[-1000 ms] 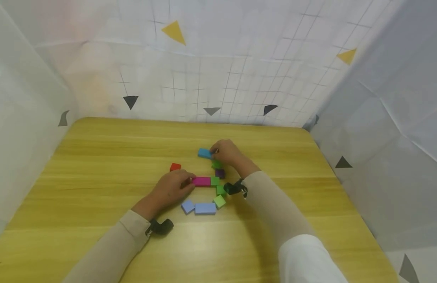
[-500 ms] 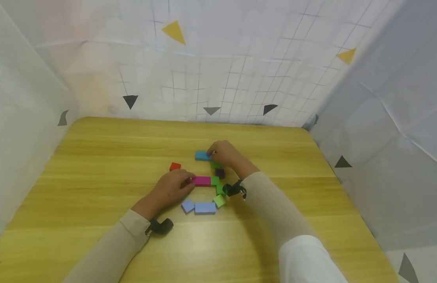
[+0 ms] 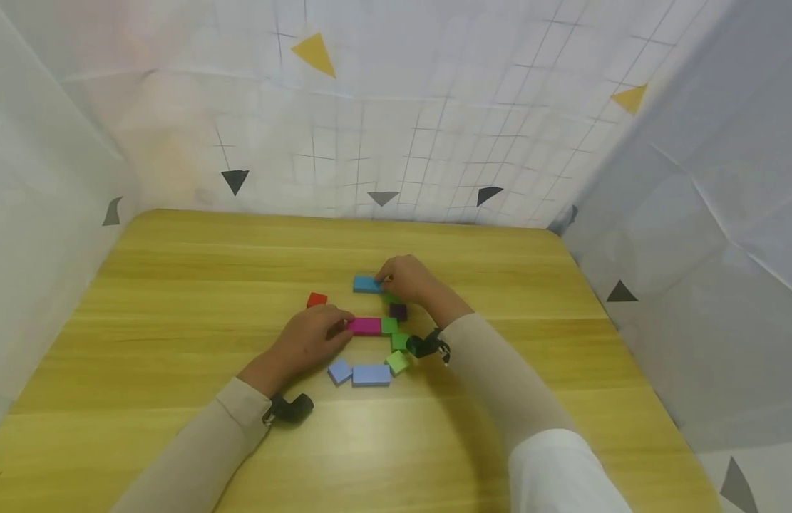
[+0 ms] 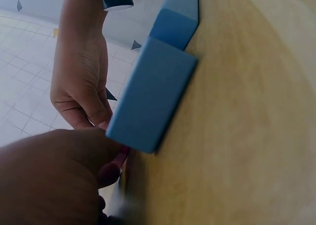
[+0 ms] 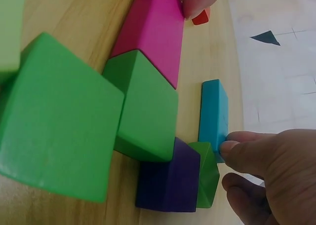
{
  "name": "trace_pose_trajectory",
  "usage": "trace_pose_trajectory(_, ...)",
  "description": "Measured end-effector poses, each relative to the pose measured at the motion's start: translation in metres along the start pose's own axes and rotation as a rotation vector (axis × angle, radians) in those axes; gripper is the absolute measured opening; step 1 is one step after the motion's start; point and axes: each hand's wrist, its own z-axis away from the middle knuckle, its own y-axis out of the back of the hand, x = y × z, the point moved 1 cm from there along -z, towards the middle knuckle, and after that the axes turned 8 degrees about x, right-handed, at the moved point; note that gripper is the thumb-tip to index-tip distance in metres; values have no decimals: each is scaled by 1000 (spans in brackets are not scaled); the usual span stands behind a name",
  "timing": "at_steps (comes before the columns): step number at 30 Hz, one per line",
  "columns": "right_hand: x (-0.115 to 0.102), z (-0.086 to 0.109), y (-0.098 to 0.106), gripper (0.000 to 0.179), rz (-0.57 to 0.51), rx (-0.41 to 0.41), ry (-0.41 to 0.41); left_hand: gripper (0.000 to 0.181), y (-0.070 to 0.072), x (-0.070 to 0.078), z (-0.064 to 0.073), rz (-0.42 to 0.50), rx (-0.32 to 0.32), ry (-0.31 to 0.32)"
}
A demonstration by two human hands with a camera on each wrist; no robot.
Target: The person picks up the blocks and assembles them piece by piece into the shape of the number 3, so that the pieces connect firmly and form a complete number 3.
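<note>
My left hand (image 3: 309, 338) pinches the left end of a magenta block (image 3: 366, 327) that lies flat on the table. My right hand (image 3: 408, 278) holds the right end of a bright blue block (image 3: 366, 284) between thumb and finger, farther back. In the right wrist view that blue block (image 5: 212, 111) lies beside a green block (image 5: 209, 175); whether they touch is unclear. A dark purple block (image 5: 170, 180) comes after it. Another green block (image 3: 388, 325) meets the magenta block's right end, with a further green block (image 3: 399, 342) just below.
A light green block (image 3: 397, 363), a long periwinkle block (image 3: 371, 375) and a smaller, turned periwinkle block (image 3: 339, 372) curve along the near side. Beyond my left hand sits a red block (image 3: 316, 299). White patterned sheets (image 3: 383, 142) wall in the wooden table (image 3: 197, 285).
The bright blue block, in my right hand, has shifted slightly left and nearer to me, mostly in the first half second. My left hand stays on the magenta block.
</note>
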Motion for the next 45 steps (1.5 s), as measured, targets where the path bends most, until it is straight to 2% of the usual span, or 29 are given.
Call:
trace_pose_trajectory(20, -5, 6, 4, 18, 4, -29, -7, 29, 2, 1, 2, 12, -4, 9)
trace_pose_trajectory(39, -1, 9, -1, 17, 20, 43, 17, 31, -1, -4, 1, 10, -43, 5)
trace_pose_trajectory(45, -5, 7, 1, 16, -37, 97, 24, 30, 1, -3, 1, 15, -15, -5)
